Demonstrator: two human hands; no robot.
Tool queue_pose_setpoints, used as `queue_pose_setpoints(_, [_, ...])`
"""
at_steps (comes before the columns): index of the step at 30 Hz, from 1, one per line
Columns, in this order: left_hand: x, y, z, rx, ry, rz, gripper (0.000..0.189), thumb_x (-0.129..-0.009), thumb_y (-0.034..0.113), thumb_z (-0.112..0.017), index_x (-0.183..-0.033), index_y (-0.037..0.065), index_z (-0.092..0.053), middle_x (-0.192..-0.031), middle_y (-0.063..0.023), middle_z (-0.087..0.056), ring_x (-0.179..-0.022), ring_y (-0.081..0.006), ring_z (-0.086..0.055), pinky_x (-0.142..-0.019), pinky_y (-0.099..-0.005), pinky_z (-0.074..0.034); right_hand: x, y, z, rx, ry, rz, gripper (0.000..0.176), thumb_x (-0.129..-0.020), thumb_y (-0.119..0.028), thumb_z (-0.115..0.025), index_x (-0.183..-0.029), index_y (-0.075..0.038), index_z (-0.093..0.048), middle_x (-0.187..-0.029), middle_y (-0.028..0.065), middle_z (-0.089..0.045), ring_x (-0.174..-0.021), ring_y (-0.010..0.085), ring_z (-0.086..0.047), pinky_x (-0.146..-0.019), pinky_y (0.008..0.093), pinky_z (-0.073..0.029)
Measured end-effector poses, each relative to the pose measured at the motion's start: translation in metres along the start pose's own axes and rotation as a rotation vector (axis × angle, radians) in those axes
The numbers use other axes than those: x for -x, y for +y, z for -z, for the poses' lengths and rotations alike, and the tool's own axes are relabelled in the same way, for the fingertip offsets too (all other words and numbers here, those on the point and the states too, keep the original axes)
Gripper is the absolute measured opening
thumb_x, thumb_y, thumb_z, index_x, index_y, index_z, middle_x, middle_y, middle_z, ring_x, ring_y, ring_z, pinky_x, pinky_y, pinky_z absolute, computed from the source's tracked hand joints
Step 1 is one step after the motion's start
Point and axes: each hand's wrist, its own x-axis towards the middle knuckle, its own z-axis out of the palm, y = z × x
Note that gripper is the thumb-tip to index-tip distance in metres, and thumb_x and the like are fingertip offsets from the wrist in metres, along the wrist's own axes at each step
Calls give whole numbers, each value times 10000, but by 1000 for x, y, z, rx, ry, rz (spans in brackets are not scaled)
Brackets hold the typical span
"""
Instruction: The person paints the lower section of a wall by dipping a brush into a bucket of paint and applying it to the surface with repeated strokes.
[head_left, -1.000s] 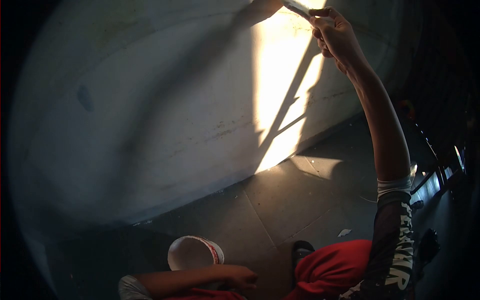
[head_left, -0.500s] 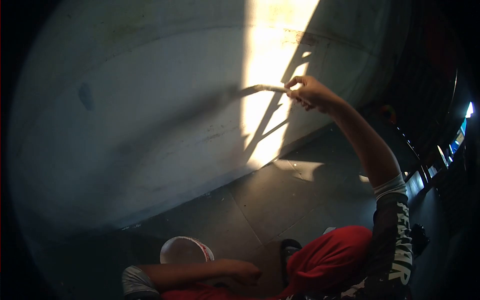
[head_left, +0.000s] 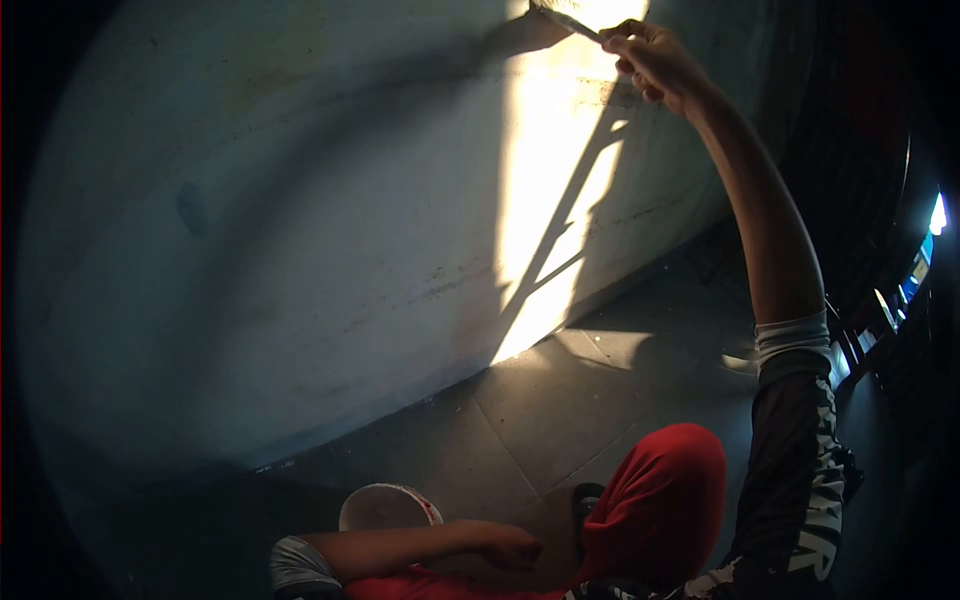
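While right hand (head_left: 655,65) fingers grip brush (head_left: 565,20) | left hand (head_left: 510,548) by bucket (head_left: 385,495), grip unclear | contents unseen

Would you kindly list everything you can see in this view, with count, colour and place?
wall: one, pale grey with a sunlit strip, across the upper view
floor tiles: several, grey, below the wall
bucket: one, white with a red band, bottom centre, partly behind the left forearm
brush: one, pale, top edge, at the wall
shoe: one, dark, on the floor
knee: one, red cloth, bottom right
sleeve: one, dark with white lettering, right
right hand: high, gripping the brush
left hand: low, curled, near the bucket
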Motion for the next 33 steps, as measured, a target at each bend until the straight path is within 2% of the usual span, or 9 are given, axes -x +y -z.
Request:
queue_pose_setpoints(1, [1,0,-2,18,46,-13,375,-917,321,-585,-987,-43,-637,-930,-249,-671,-859,-386,-648,-781,-460,-496,13,28,-36,29,303,137,247,-934,-184,-618,-1137,-44,-625,-674,-7,-509,-458,22,-384,-369,218,-254])
queue_pose_setpoints(5, [-5,3,-1,-42,11,-67,378,-914,316,-582,-983,-50,-647,-972,-252,-680,-874,-386,-653,-801,-447,-503,40,119,-79,324,295,180,252,-917,-183,-621,-1129,-50,-599,-662,8,-507,-441,44,-369,-370,251,-261])
queue_pose_setpoints(7, [-2,11,2,-36,-4,-81,378,-916,312,-575,-990,-50,-652,-985,-255,-680,-882,-384,-655,-804,-445,-504,81,95,-79,173,-31,-337,247,-911,-178,-619,-1124,-52,-601,-655,4,-497,-465,60,-383,-381,254,-280])
queue_pose_setpoints(10, [-1,18,2,-30,-30,-99,378,-920,304,-563,-1007,-52,-658,-999,-256,-682,-895,-378,-659,-807,-444,-505,81,99,-60,199,-111,-476,245,-903,-160,-613,-1110,-28,-606,-660,23,-499,-479,83,-398,-394,284,-304])
queue_pose_setpoints(17, [7,19,7,-65,-5,-69,368,-913,294,-578,-1029,-47,-656,-977,-241,-687,-896,-345,-668,-799,-446,-504,-1,-33,17,154,141,-113,245,-936,-166,-622,-1161,-71,-608,-686,-27,-490,-471,5,-333,-376,186,-243])
queue_pose_setpoints(22, [8,28,16,-75,-87,-11,378,-912,310,-588,-1052,-35,-655,-1005,-243,-680,-933,-361,-659,-830,-446,-497,1,-27,28,24,253,7,239,-941,-196,-628,-1147,-78,-611,-674,-48,-483,-462,-2,-351,-369,188,-253])
queue_pose_setpoints(27, [8,23,12,-71,-60,25,318,-928,320,-577,-1032,21,-608,-976,-210,-661,-886,-340,-627,-793,-429,-482,47,116,-95,38,355,112,231,-953,-206,-625,-1115,-42,-609,-581,-28,-481,-391,36,-351,-326,249,-239])
queue_pose_setpoints(31, [-2,17,7,-151,-110,-5,334,-912,309,-589,-1011,-8,-623,-978,-218,-671,-884,-352,-637,-789,-434,-485,126,250,-162,231,73,-32,239,-930,-173,-627,-1104,-11,-604,-591,-13,-489,-417,66,-402,-361,275,-301])
queue_pose_setpoints(33, [0,14,2,-122,-79,9,338,-905,301,-595,-1008,-20,-627,-983,-222,-674,-880,-353,-639,-792,-439,-485,140,239,-168,144,27,-240,245,-916,-187,-641,-1080,-5,-623,-622,11,-515,-446,86,-432,-412,280,-344])
